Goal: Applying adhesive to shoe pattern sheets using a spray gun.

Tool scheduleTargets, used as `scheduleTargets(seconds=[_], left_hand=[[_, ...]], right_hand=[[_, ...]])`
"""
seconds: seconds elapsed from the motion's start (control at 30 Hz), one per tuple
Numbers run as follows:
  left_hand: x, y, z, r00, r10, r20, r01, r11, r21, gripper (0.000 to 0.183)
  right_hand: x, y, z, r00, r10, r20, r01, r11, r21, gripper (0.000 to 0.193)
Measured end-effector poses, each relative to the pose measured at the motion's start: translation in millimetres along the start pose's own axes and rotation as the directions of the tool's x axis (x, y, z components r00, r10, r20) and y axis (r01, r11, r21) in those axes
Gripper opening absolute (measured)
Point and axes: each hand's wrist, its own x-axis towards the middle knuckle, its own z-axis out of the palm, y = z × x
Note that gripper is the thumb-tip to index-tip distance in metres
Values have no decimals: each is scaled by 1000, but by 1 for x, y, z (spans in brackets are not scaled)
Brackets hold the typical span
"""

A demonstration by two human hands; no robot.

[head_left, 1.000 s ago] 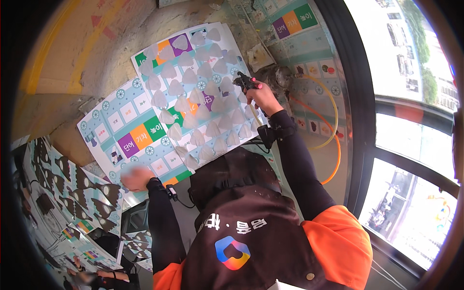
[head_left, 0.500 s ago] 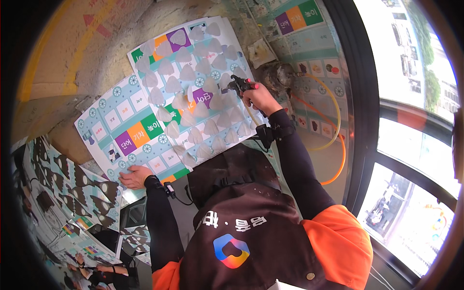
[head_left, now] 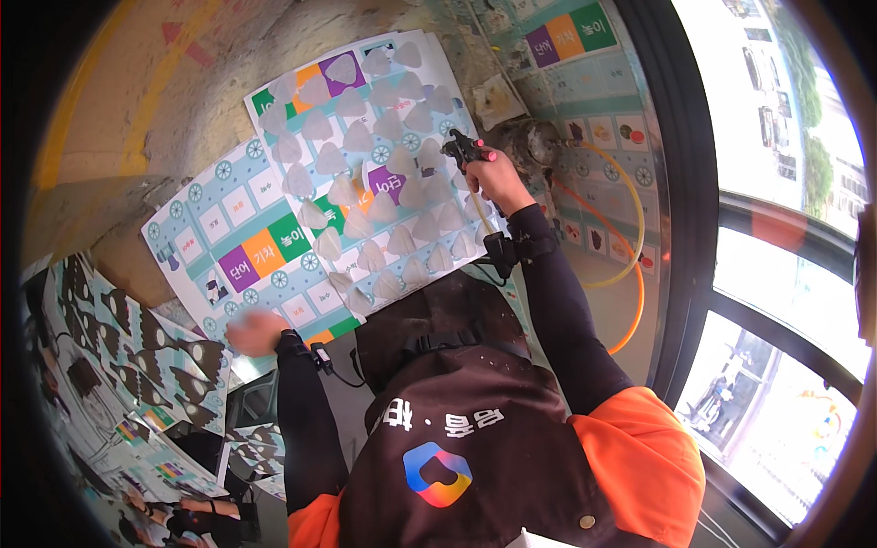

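My right hand (head_left: 501, 179) is wrapped round the handle of a black spray gun (head_left: 462, 149) with red-pink knobs. The gun's nozzle is over the right part of a printed sheet (head_left: 413, 163). Rows of greyish-white, rounded triangular pieces (head_left: 358, 137) lie on that sheet, over its coloured squares and wheel pictures. Another printed sheet (head_left: 219, 205), bearing none of these pieces, sticks out on the left from under the first. My left hand (head_left: 256, 331) is at this lower sheet's near edge. Motion blurs its fingers, so their pose is unclear.
Yellow and orange hoses (head_left: 637, 306) loop down on the right, beside a wall covered with printed sheets (head_left: 598, 137). A dark-framed window (head_left: 699, 228) stands farther right. On the lower left, more sheets carry dark shapes (head_left: 146, 352). Another person's arm (head_left: 196, 505) shows there. Cardboard (head_left: 91, 137) stands at the far left.
My right hand has shifted the spray gun slightly away and to the right. My left hand, earlier lying with fingers spread on the lower sheet, is now blurred at about the same place.
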Motion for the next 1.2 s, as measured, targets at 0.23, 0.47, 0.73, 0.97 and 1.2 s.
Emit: scheduleTargets(seconds=[0.23,0.47,0.73,0.97,1.2], left_hand=[[0,1,-1,1000,7,-12,-6,1000,28,52],[-1,1,0,1000,-1,-11,1,1000,12,51],[0,0,0,1000,13,-22,-13,1000,-2,52],[0,1,-1,1000,14,-16,-14,1000,-6,50],[0,1,0,1000,-3,-12,3,1000,-1,51]], right_hand=[[-2,6,-4,989,119,91,-107,987,-123,17],[-4,-11,6,1000,-15,24,13,999,46,14],[-7,-13,5,986,88,145,-88,996,-1,9],[-5,-5,7,998,-38,48,40,999,-26,19],[-9,-13,6,993,60,105,-61,998,5,20]])
